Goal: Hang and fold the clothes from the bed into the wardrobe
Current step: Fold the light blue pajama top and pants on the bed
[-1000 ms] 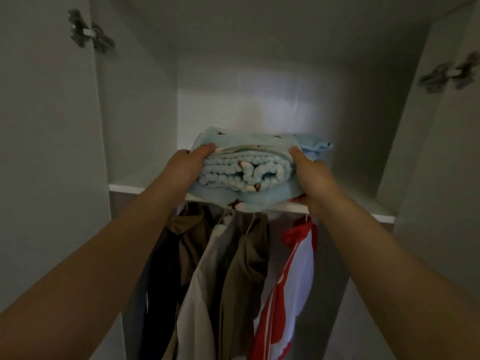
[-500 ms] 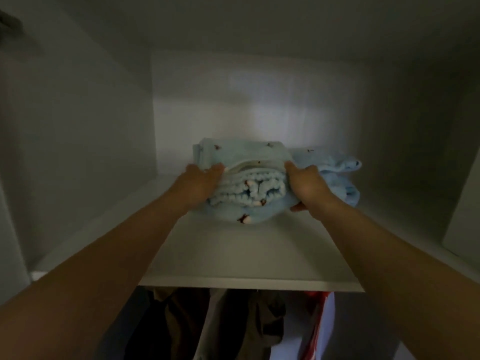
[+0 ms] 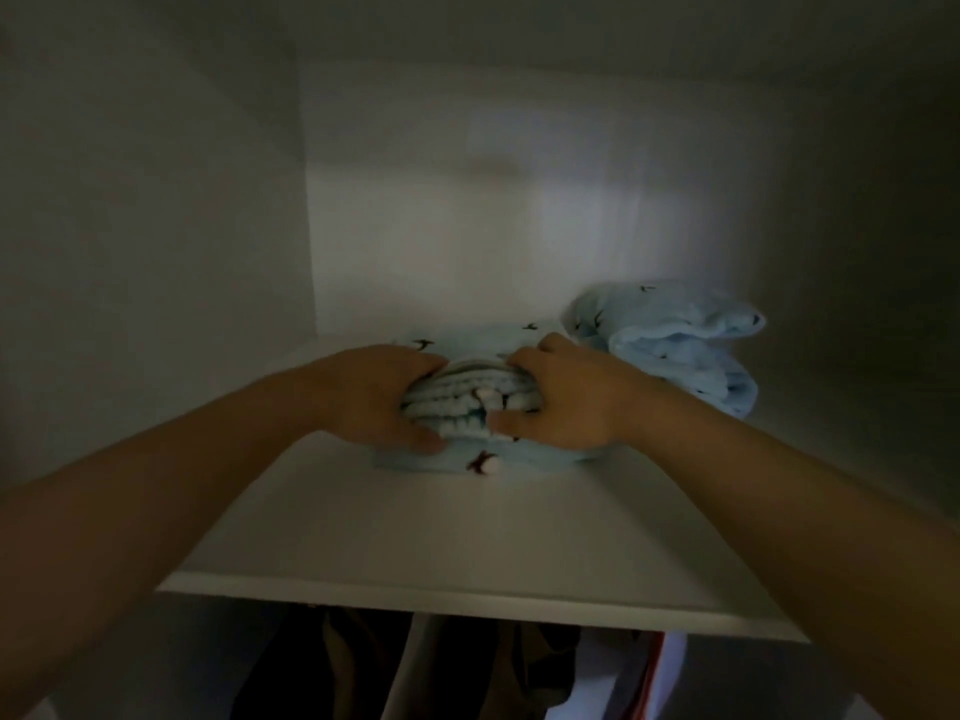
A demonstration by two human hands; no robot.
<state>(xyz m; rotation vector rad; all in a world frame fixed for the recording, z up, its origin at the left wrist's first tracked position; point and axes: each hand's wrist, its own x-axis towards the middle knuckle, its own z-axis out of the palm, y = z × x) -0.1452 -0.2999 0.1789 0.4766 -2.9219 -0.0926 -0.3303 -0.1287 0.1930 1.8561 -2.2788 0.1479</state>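
On the white wardrobe shelf [image 3: 467, 553], a folded pale-blue fleece bundle [image 3: 485, 459] with ribbed edges lies flat, left hand [image 3: 374, 397] and right hand [image 3: 566, 402] gripping its ends, fingers curled over the top, thumbs below. At two o'clock sits another soft blue roll [image 3: 685, 345].

No text, label, brand or nr. can be read anywhere here. The small dark marks on the light blue folded cloth [image 3: 457, 413] and on the 2nd light blue cloth [image 3: 675, 345] beside it are a printed pattern, not letters. The pic is dim & a bit blurred.
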